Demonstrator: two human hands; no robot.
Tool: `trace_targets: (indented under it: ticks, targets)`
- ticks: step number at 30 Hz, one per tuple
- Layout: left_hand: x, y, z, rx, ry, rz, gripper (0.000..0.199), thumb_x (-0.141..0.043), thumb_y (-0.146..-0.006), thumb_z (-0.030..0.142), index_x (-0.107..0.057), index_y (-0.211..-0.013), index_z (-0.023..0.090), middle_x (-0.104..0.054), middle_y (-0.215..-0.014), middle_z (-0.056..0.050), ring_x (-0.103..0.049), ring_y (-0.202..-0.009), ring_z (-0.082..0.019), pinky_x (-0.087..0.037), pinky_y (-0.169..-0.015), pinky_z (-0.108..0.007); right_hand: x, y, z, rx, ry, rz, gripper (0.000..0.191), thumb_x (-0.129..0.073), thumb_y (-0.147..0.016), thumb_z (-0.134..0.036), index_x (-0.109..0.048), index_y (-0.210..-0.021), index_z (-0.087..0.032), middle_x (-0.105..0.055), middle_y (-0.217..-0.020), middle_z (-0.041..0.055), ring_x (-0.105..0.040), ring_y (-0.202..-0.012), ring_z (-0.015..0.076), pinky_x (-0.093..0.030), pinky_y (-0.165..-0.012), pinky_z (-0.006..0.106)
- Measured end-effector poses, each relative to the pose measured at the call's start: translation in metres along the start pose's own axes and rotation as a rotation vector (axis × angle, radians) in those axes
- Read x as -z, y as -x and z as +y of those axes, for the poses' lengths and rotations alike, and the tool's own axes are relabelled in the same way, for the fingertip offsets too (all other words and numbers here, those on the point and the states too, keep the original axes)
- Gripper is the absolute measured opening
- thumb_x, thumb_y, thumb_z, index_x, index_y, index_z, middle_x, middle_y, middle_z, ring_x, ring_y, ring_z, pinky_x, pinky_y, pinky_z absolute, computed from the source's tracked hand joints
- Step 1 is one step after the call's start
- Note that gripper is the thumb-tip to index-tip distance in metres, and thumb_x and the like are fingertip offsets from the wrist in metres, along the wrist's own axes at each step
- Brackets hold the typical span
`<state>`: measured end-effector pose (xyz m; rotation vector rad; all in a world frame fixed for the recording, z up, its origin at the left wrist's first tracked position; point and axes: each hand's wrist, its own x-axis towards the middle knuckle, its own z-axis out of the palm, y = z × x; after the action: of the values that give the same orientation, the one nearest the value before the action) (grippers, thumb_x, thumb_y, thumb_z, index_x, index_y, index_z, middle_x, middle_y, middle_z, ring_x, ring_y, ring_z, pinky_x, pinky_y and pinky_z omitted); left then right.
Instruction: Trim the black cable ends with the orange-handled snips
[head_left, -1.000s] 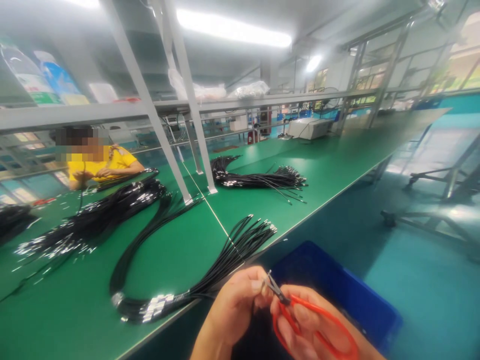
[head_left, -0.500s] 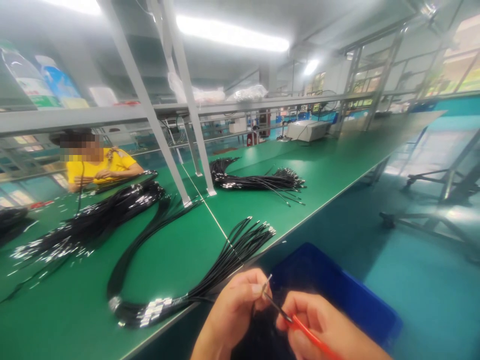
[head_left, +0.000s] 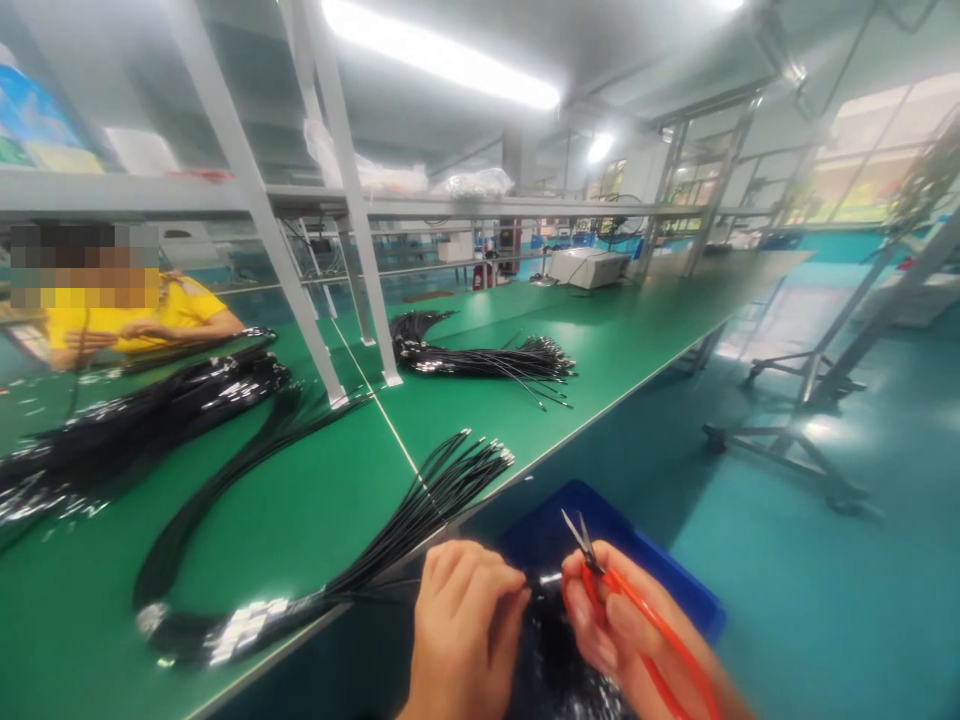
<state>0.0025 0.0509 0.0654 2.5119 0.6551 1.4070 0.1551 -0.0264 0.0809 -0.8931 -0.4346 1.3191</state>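
My right hand [head_left: 622, 610] holds a pair of scissors [head_left: 589, 552] with red handles, its narrow blades parted and pointing up and to the left. Beside it, my left hand [head_left: 465, 620] is closed, back towards me, with thumb and fingertips pinched. A dark bit of black cable [head_left: 531, 582] shows at those fingertips; the palm side is hidden. Left of my hands, a long curved bundle of black cables [head_left: 300, 610] lies along the bench edge, its bright-tipped ends fanned out. Below my hands are dark, shiny items, too blurred to make out.
A blue bin [head_left: 667, 575] sits below the green bench [head_left: 285, 525]. More black cable bundles [head_left: 487, 358] lie farther back. Metal shelf posts [head_left: 360, 200] rise from the bench. A person in a yellow top [head_left: 187, 310] sits across it. A wheeled metal frame [head_left: 787, 450] stands at right.
The scissors have moved off the cable end by my left hand, and their blades now point upward, parted. My left hand has turned its back towards me. The view has swung right.
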Motion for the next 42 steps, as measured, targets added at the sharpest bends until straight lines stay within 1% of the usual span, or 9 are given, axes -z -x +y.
trace_targets:
  ticks: [5,9,12,15,19,22,28,37,42]
  targets:
    - [-0.016,0.005,0.004,0.030,-0.026,-0.013,0.016,-0.057,-0.081,0.002,-0.056,-0.084,0.017,-0.063,-0.074,-0.003,-0.054,-0.071,-0.018,-0.039,-0.069,-0.032,0.002,-0.003,0.000,0.110,0.003,0.142,0.029,-0.082,-0.061,-0.032,-0.069,-0.085,-0.023,-0.062,-0.069,0.0001,-0.045,-0.054,0.0101,-0.038,-0.050,0.021]
    - [-0.039,0.016,0.016,0.122,-0.068,-0.543,0.013,-0.069,-0.074,0.012,-0.061,-0.066,0.019,-0.068,-0.066,-0.003,-0.059,-0.064,-0.020,-0.036,-0.058,-0.031,0.005,-0.008,-0.008,0.186,0.037,0.226,0.025,-0.083,-0.058,-0.032,-0.069,-0.077,-0.022,-0.059,-0.059,-0.0019,-0.043,-0.048,0.0084,-0.036,-0.046,0.019]
    - [-0.038,0.021,0.014,0.184,-0.080,-0.713,0.018,-0.081,-0.063,0.024,-0.063,-0.058,0.022,-0.069,-0.062,0.000,-0.061,-0.061,-0.018,-0.037,-0.054,-0.028,0.008,-0.013,-0.016,0.185,0.039,0.242,0.031,-0.086,-0.051,-0.032,-0.071,-0.076,-0.022,-0.059,-0.057,-0.0015,-0.043,-0.049,0.0089,-0.038,-0.045,0.019]
    - [-0.016,0.016,-0.003,0.334,-0.159,-0.733,0.004,-0.068,-0.077,0.020,-0.069,-0.075,0.024,-0.073,-0.082,-0.001,-0.065,-0.078,-0.019,-0.044,-0.066,-0.026,0.010,-0.014,-0.022,0.177,0.035,0.254,0.030,-0.085,-0.050,-0.031,-0.071,-0.075,-0.021,-0.059,-0.057,-0.0008,-0.043,-0.049,0.0094,-0.038,-0.044,0.020]
    - [0.002,-0.002,-0.035,0.545,-0.335,-0.738,0.028,-0.042,-0.090,0.007,-0.068,-0.094,0.016,-0.070,-0.094,-0.013,-0.062,-0.095,-0.026,-0.046,-0.081,-0.039,0.001,-0.012,-0.021,0.203,0.005,0.248,0.026,-0.082,-0.056,-0.028,-0.069,-0.077,-0.020,-0.059,-0.059,-0.0009,-0.041,-0.049,0.0093,-0.035,-0.044,0.021]
    - [-0.017,-0.012,-0.045,0.607,-0.359,-0.834,0.019,-0.049,-0.092,0.016,-0.063,-0.105,0.016,-0.065,-0.107,-0.010,-0.061,-0.098,-0.024,-0.049,-0.085,-0.043,-0.009,-0.011,-0.016,0.199,0.004,0.217,0.024,-0.079,-0.061,-0.028,-0.066,-0.081,-0.020,-0.057,-0.061,-0.0022,-0.040,-0.049,0.0085,-0.033,-0.046,0.021]
    - [-0.058,-0.022,-0.045,0.700,-0.339,-0.948,0.032,-0.057,-0.089,0.028,-0.055,-0.119,0.016,-0.059,-0.119,-0.010,-0.061,-0.098,-0.023,-0.053,-0.080,-0.043,-0.010,-0.011,-0.019,0.280,0.110,0.225,0.028,-0.078,-0.064,-0.025,-0.060,-0.086,-0.024,-0.049,-0.059,-0.0074,-0.041,-0.050,0.0083,-0.033,-0.047,0.022]
    - [-0.018,-0.046,0.005,0.532,-0.085,-0.759,0.010,-0.049,-0.089,0.020,-0.058,-0.090,0.023,-0.066,-0.082,0.001,-0.062,-0.078,-0.018,-0.043,-0.067,-0.028,0.003,-0.013,0.000,0.336,-0.032,0.386,0.027,-0.074,-0.064,-0.019,-0.056,-0.084,-0.023,-0.053,-0.058,-0.0070,-0.045,-0.050,0.0108,-0.035,-0.047,0.023]
    - [-0.006,-0.026,0.014,0.643,0.376,-0.400,0.013,-0.056,-0.082,0.022,-0.059,-0.069,0.020,-0.057,-0.069,0.000,-0.054,-0.064,-0.016,-0.039,-0.059,-0.025,-0.011,-0.007,0.019,0.277,-0.021,0.308,0.031,-0.074,-0.064,-0.018,-0.056,-0.090,-0.022,-0.065,-0.072,-0.0015,-0.056,-0.057,0.0140,-0.043,-0.054,0.027]
